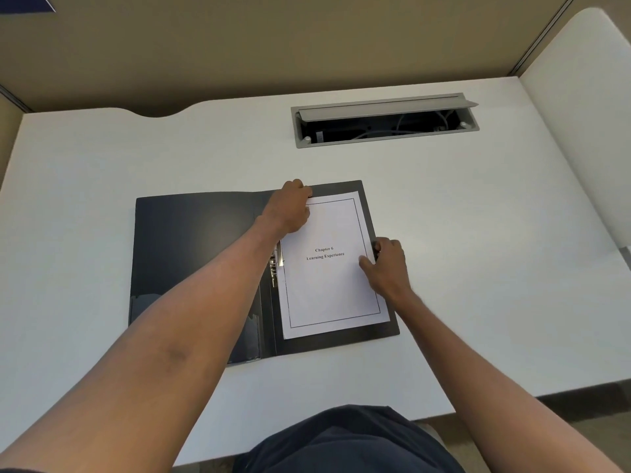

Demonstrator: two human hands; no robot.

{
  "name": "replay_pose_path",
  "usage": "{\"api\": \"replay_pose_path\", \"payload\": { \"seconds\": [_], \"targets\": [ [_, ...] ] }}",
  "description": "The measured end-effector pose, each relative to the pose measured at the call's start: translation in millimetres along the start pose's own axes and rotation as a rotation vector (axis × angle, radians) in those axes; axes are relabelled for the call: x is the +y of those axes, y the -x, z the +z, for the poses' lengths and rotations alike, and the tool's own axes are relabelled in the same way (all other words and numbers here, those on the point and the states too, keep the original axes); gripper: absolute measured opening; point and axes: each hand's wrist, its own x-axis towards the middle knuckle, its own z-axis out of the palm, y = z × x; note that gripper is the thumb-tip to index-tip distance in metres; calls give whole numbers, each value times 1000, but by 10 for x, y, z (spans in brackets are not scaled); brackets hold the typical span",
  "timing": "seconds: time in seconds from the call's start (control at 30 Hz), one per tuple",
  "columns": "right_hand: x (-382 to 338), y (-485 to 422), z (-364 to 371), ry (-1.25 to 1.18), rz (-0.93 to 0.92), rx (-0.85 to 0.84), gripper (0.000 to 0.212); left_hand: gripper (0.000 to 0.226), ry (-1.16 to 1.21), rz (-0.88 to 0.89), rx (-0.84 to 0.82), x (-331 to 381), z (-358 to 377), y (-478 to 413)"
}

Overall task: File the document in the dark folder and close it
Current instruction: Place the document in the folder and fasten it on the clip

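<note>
Folder: your dark folder [191, 254] is lying wide open and flat on the white desk [478, 250], spine running roughly 12 to 6, pretty much dead centre in front of you.

Left cover: nothing on it except a clear corner pocket [252, 336] down at 6 o'clock near the spine. Can't tell if anything's tucked in there.

Right cover: that's where the document [327, 291] sits, a white sheet with a thin border and "Chapter 6 Learning Experience" printed mid-page. It's turned a little clockwise against the cover, so dark margin shows along its 12, 3 and 6 o'clock edges.

Clip: the metal clamp [276, 264] is by the spine at the sheet's 9 o'clock edge, touching or slightly over the paper; honestly can't tell which.

Left hand: your left hand [290, 209] is at the page's 11 o'clock corner, fingers curled down onto the top edge. Looks like it's gripping the paper there, but the fingertips are hidden, so the exact hold is a guess.

Right hand: your right hand [387, 268] is at the 3 o'clock edge, thumb lying flat on top of the sheet, fingers curled past the edge onto the cover. So the page is held between your two hands.

Cable box: at 1 o'clock on the desk, the grey cable tray [382, 139] has its lid up, with wires inside.
</note>
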Motion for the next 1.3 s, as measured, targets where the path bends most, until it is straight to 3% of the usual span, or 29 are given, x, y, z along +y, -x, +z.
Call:
{"api": "replay_pose_path", "payload": {
  "seconds": [0.37,0.63,0.77,1.03,1.3],
  "targets": [
    [-81,117,95,118,-69,-32,73,39,27,-23,22,11,32,65],
    [-72,161,209,276,-136,-12,62,36,33,-45,126,8,-63,120],
    [-82,128,241,358,-134,-22,70,27,83,-230,227,-154,-180,244],
    [-121,113,270,435,-123,-26,70,18,384,-566,187,-364,-271,537],
    [-141,113,281,440,-111,-17,70,11,490,-671,131,-334,-265,672]
  ]
}}
